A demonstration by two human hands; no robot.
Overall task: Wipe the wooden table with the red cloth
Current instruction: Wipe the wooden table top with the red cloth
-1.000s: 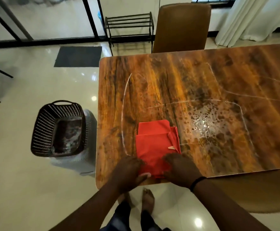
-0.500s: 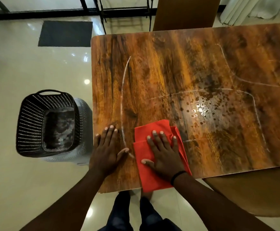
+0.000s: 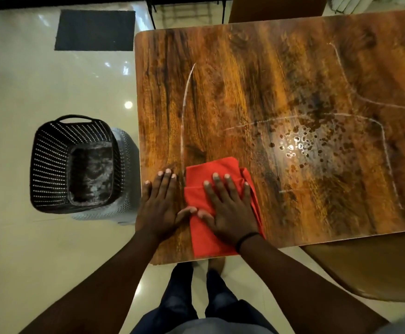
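On the pale glossy floor (image 3: 40,249) at the far left stands a dark perforated plastic basket (image 3: 72,162) with a loop handle, its inside mottled grey, and a lighter grey perforated basket (image 3: 127,174) is tucked against its right side, just beside the edge of the wooden surface (image 3: 281,92). Further back lies a dark floor mat (image 3: 95,30).

The left hand (image 3: 159,203) lies flat and released on the bare wood near the surface's left front corner, fingers spread, palm down, its thumb reaching right to touch the edge of the red cloth (image 3: 198,201). A thin curved whitish streak (image 3: 186,102) runs away from this spot across the wood.

The folded red cloth sits on the surface at the near edge, its front end reaching that edge. The right hand (image 3: 230,210) presses flat on top of it, fingers extended and released rather than clenched, a dark band (image 3: 246,238) around the wrist.

To the right, a patch of water droplets (image 3: 297,145) glints on the wood, framed by more faint whitish lines. A brown chair (image 3: 374,268) stands beneath the surface's right front edge, and another chair back (image 3: 276,8) shows behind the far edge.
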